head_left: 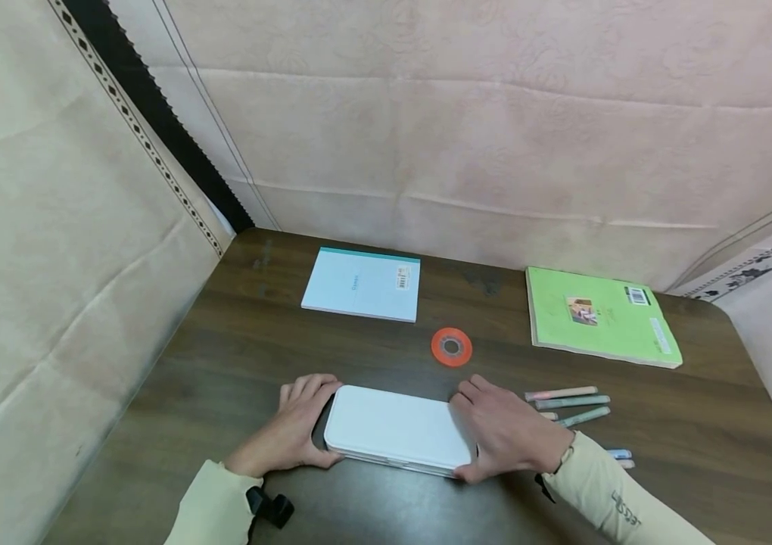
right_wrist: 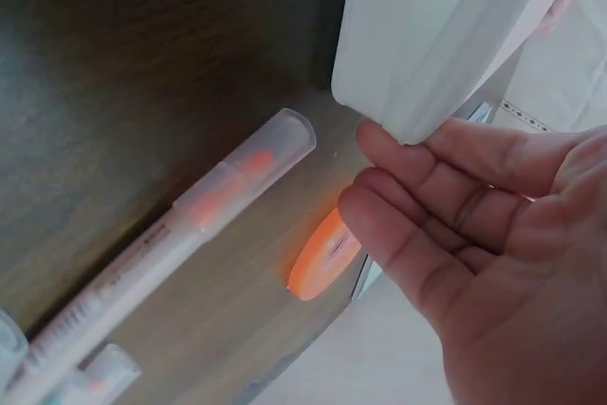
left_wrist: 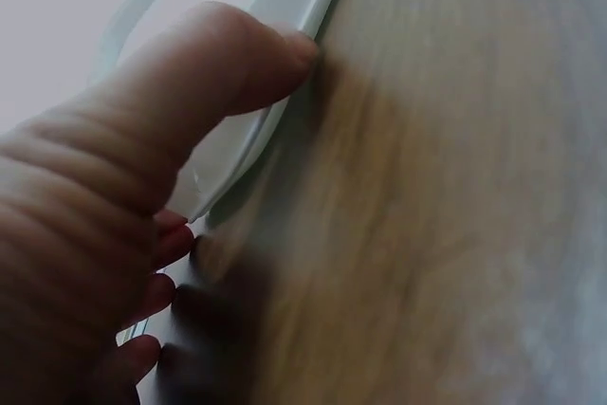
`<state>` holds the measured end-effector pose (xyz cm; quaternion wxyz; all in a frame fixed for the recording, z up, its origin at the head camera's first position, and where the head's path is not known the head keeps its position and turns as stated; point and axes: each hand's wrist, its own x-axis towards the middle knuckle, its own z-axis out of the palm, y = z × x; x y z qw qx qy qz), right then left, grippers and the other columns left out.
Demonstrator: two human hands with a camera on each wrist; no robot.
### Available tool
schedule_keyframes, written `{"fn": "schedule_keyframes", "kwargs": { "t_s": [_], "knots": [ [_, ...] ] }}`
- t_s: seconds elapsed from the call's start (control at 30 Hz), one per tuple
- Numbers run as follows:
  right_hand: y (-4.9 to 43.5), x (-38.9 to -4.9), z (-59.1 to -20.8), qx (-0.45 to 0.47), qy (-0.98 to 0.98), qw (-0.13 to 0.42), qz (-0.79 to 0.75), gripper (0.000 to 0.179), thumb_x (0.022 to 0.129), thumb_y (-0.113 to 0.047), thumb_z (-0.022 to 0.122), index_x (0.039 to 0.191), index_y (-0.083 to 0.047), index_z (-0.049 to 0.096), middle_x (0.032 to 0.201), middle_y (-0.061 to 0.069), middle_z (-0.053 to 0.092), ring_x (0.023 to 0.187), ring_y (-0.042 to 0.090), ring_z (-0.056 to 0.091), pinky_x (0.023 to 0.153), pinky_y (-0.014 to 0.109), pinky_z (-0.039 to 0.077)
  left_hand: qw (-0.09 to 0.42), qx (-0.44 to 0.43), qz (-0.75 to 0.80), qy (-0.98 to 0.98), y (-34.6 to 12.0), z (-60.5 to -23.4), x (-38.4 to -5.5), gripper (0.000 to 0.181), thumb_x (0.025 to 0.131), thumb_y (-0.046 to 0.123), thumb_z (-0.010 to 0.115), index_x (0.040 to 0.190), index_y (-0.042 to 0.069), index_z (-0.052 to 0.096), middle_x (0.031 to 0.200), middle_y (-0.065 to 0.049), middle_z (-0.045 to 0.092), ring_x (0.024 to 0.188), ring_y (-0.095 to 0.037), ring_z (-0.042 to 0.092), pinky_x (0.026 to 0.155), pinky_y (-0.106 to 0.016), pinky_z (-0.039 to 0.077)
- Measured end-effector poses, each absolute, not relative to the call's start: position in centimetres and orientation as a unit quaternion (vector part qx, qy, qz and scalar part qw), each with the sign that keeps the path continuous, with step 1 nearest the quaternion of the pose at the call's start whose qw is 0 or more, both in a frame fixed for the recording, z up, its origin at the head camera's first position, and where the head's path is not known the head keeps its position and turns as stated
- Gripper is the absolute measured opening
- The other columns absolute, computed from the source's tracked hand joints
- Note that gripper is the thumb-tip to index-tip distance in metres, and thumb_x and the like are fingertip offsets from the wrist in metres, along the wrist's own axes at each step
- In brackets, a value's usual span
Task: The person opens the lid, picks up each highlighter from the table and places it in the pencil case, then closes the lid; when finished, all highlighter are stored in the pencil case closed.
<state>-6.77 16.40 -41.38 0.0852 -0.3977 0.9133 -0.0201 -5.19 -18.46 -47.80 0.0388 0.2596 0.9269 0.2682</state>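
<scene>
A white flat case (head_left: 396, 428) with rounded corners lies lengthwise between both hands, low over the table near the front. The left hand (head_left: 299, 425) grips its left end, thumb along the near edge and fingers round the far side. In the left wrist view that thumb (left_wrist: 228, 59) presses against the case's pale rim. At the opposite end the right hand (head_left: 505, 428) holds the case, thumb at the near corner and fingers at the far one. The right wrist view shows curled fingers (right_wrist: 408, 225) at the case's white corner (right_wrist: 427, 45).
Several capped highlighters (head_left: 566, 403) lie right of the case, some partly behind the right forearm. An orange-red ring-shaped disc (head_left: 451, 359) sits beyond the case. Farther back are a light blue booklet (head_left: 365, 284) and a green book (head_left: 600, 318). Pale cloth (head_left: 468, 144) hangs along the table's back edge.
</scene>
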Motion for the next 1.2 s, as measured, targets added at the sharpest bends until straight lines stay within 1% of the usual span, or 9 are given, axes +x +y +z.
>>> {"fn": "schedule_keyframes", "kwargs": {
  "t_s": [0.2, 0.27, 0.37, 0.47, 0.57, 0.63, 0.8, 1.03, 1.2],
  "knots": [
    [17.2, -6.4, -41.0, -0.371, 0.918, 0.113, -0.077, 0.079, 0.073, -0.071, 0.068, 0.122, -0.009, 0.064, 0.111, -0.001, 0.059, 0.099, 0.013, 0.049, 0.084, 0.033, 0.050, 0.038, 0.258, 0.273, 0.926, -18.6, -47.7, -5.2, 0.092, 0.065, 0.049, 0.085, 0.140, 0.011, 0.049, 0.138, -0.008, 0.046, 0.124, -0.028, 0.038, 0.089, -0.044, 0.026],
    [17.6, -6.2, -40.8, -0.361, 0.920, 0.116, -0.104, 0.075, 0.075, -0.069, 0.068, 0.124, -0.011, 0.064, 0.115, -0.004, 0.059, 0.103, 0.012, 0.049, 0.085, 0.032, 0.050, 0.037, 0.256, 0.276, 0.926, -18.6, -47.7, -5.1, 0.092, 0.064, 0.049, 0.085, 0.140, 0.011, 0.049, 0.138, -0.008, 0.046, 0.123, -0.028, 0.038, 0.089, -0.045, 0.026],
    [18.1, -6.3, -40.4, -0.350, 0.917, 0.114, -0.154, 0.060, 0.080, -0.061, 0.070, 0.120, -0.016, 0.066, 0.117, -0.007, 0.058, 0.105, 0.011, 0.050, 0.085, 0.029, 0.052, 0.042, 0.251, 0.276, 0.927, -18.6, -47.8, -5.1, 0.091, 0.066, 0.050, 0.085, 0.139, 0.010, 0.049, 0.138, -0.008, 0.045, 0.124, -0.029, 0.037, 0.090, -0.045, 0.026],
    [18.6, -6.5, -39.9, -0.337, 0.902, 0.129, -0.236, 0.040, 0.084, -0.045, 0.074, 0.114, -0.019, 0.065, 0.116, -0.008, 0.059, 0.106, 0.011, 0.055, 0.082, 0.025, 0.055, 0.048, 0.246, 0.276, 0.928, -18.6, -47.8, -5.0, 0.090, 0.067, 0.049, 0.084, 0.139, 0.009, 0.048, 0.138, -0.009, 0.045, 0.124, -0.029, 0.036, 0.091, -0.046, 0.025],
    [19.1, -6.9, -39.6, -0.335, 0.878, 0.134, -0.316, 0.026, 0.087, -0.029, 0.075, 0.109, -0.021, 0.065, 0.110, -0.009, 0.062, 0.100, 0.009, 0.061, 0.077, 0.026, 0.057, 0.048, 0.246, 0.279, 0.927, -18.7, -47.8, -4.9, 0.090, 0.067, 0.048, 0.084, 0.138, 0.007, 0.048, 0.137, -0.010, 0.045, 0.123, -0.031, 0.036, 0.091, -0.047, 0.025],
    [19.4, -7.1, -39.5, -0.343, 0.865, 0.114, -0.347, 0.021, 0.087, -0.020, 0.074, 0.106, -0.022, 0.065, 0.104, -0.011, 0.064, 0.093, 0.006, 0.063, 0.075, 0.029, 0.058, 0.042, 0.250, 0.277, 0.927, -18.6, -47.7, -4.9, 0.089, 0.067, 0.048, 0.084, 0.137, 0.006, 0.049, 0.137, -0.011, 0.045, 0.123, -0.031, 0.036, 0.091, -0.048, 0.026],
    [19.9, -8.0, -39.6, -0.355, 0.854, 0.042, -0.378, 0.025, 0.087, -0.007, 0.072, 0.103, -0.025, 0.065, 0.095, -0.013, 0.066, 0.084, 0.002, 0.063, 0.074, 0.032, 0.056, 0.036, 0.256, 0.278, 0.925, -18.6, -47.7, -4.9, 0.087, 0.067, 0.049, 0.084, 0.136, 0.008, 0.051, 0.137, -0.011, 0.046, 0.122, -0.031, 0.037, 0.089, -0.046, 0.026],
    [20.2, -9.0, -40.3, -0.328, 0.856, 0.001, -0.400, 0.028, 0.088, -0.002, 0.069, 0.107, -0.021, 0.067, 0.097, -0.008, 0.068, 0.083, 0.005, 0.063, 0.072, 0.028, 0.056, 0.043, 0.255, 0.285, 0.923, -18.5, -47.5, -4.9, 0.088, 0.066, 0.049, 0.085, 0.139, 0.012, 0.049, 0.139, -0.009, 0.045, 0.122, -0.028, 0.038, 0.089, -0.044, 0.025],
    [20.3, -9.7, -40.8, -0.291, 0.864, -0.004, -0.411, 0.026, 0.088, -0.004, 0.070, 0.107, -0.022, 0.068, 0.098, -0.008, 0.068, 0.082, 0.006, 0.063, 0.070, 0.028, 0.057, 0.038, 0.257, 0.286, 0.922, -18.5, -47.4, -4.9, 0.088, 0.067, 0.049, 0.085, 0.138, 0.012, 0.050, 0.138, -0.009, 0.046, 0.121, -0.028, 0.038, 0.088, -0.043, 0.025]
  ]
}}
